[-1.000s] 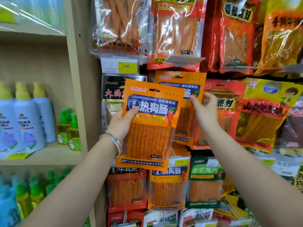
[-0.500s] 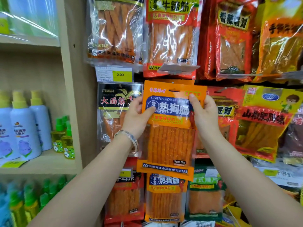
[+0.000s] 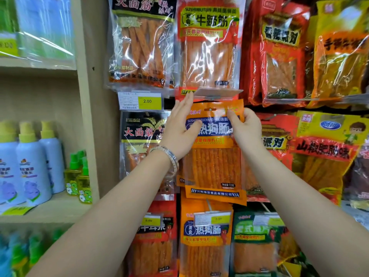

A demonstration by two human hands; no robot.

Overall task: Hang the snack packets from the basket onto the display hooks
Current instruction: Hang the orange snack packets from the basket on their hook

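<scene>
Just right of the yellow price tag point(image 3: 147, 101), the orange snack packet point(image 3: 213, 166) meets both hands: left grip point(image 3: 179, 132) straight-fingered, thumb on its front; right grip point(image 3: 246, 129) pinching its top.

The orange packet point(image 3: 214, 156) carries a blue name band; the price tag point(image 3: 140, 100) shows a yellow patch; pale blue bottles point(image 3: 32, 166) wear yellow-green caps, beside green-capped yellow ones point(image 3: 79, 176)
</scene>
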